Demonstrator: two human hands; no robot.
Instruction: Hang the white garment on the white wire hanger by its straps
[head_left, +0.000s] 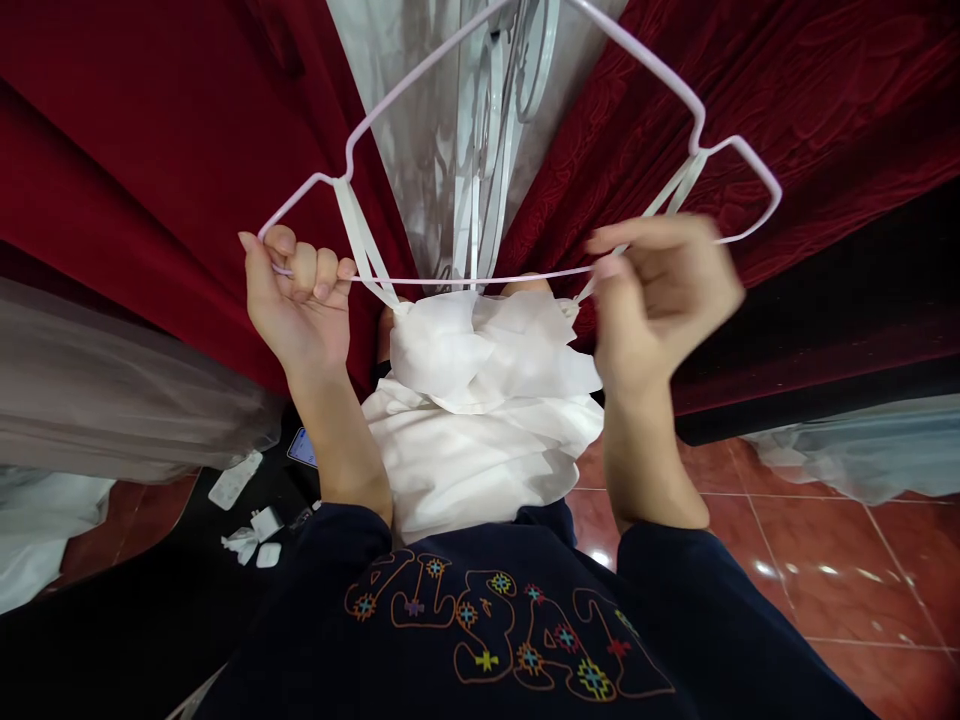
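A pale pink hanger point(651, 62) is held up in front of me, its top cut off by the frame edge. White straps point(363, 236) of a white ruffled garment point(480, 440) loop over the notches on both its sides. The garment's body lies bunched across my lap, below the hanger's bottom bar. My left hand point(301, 290) is closed around the hanger's lower left corner. On the other side, my right hand point(660, 300), slightly blurred, has thumb and forefinger pinched at the right strap, beside the bar. Its remaining fingers curl loosely.
Dark red curtains point(187, 130) hang on both sides, with a white metal frame point(491, 130) between them. On a black surface point(150, 640) at left lie a phone point(301, 447), a white charger point(265, 524) and small white items. Red floor tiles point(847, 570) show at right.
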